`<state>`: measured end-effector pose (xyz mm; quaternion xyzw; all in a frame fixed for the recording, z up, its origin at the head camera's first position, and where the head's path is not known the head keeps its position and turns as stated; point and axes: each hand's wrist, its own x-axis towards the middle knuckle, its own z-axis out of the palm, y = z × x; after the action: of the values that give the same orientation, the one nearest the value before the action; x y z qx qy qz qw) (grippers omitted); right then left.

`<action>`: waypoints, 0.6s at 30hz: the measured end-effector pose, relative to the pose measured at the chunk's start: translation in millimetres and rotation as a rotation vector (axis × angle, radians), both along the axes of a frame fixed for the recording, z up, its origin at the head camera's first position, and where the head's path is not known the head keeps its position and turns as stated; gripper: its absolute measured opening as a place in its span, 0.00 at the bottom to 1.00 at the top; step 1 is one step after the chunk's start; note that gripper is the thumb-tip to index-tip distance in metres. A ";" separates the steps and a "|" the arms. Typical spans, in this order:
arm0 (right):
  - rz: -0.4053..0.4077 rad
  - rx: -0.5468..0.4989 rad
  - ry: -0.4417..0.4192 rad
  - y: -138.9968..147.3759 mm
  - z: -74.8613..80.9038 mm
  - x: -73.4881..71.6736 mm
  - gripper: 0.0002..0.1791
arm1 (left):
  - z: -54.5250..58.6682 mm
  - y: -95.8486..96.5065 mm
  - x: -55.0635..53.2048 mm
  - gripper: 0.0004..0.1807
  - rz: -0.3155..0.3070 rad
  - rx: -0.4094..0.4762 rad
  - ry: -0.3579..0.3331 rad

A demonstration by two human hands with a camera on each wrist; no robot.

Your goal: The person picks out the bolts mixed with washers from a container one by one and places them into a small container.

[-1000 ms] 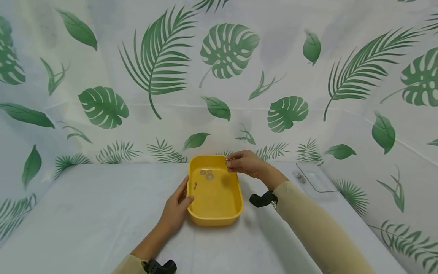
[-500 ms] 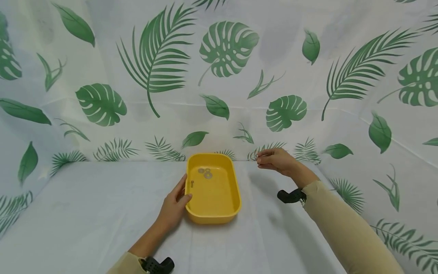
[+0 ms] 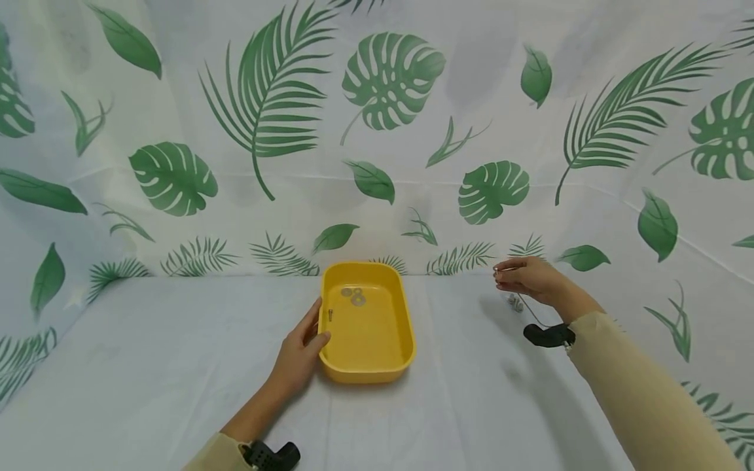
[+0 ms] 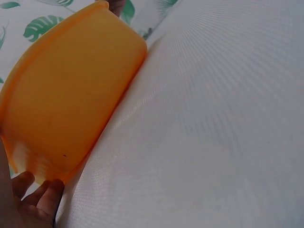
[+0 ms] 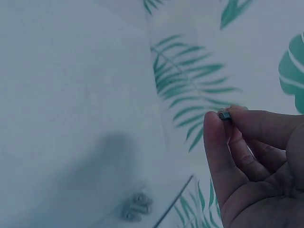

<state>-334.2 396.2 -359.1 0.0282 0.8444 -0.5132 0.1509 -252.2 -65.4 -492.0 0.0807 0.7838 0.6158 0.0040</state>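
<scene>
My left hand [image 3: 296, 353] grips the yellow plastic tray [image 3: 366, 377] by its left side, thumb over the rim and fingers against the outer wall. Inside the tray lie several flat metal washers [image 3: 357, 299] near the far end and one small screw [image 3: 330, 315] by the left wall. My right hand [image 3: 533, 280] is raised over the table's far right. Between its thumb and fingertips it pinches a small metal screw [image 5: 224, 115], whose round end shows in the right wrist view; the rest is hidden by the fingers.
Below my right hand, a clear box with a dark edge [image 5: 176, 197] holds several small metal parts [image 5: 137, 207]; the hand and sleeve cover most of it in the head view. A leaf-patterned white curtain [image 3: 412, 196] stands behind the white-covered table [image 3: 177, 366].
My right hand has moved from above the tray's far right corner to the right, over the clear box, still pinching the small screw. My left hand and the tray have stayed put.
</scene>
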 end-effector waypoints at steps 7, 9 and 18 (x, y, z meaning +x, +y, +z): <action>-0.053 0.013 -0.028 27.2 -2.9 -0.7 0.31 | 0.9 -1.1 1.9 0.36 0.009 0.002 -0.004; -0.072 0.008 -0.025 35.0 -3.8 0.0 0.29 | 1.8 -0.7 2.5 0.36 0.009 0.005 -0.003; -0.123 -0.006 -0.066 64.9 -14.6 4.6 0.17 | 2.3 2.8 6.3 0.37 -0.010 0.015 -0.014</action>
<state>-329.6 461.1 -373.7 0.0964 0.8340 -0.5229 0.1471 -245.8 -62.6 -489.7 0.0803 0.7785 0.6223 0.0120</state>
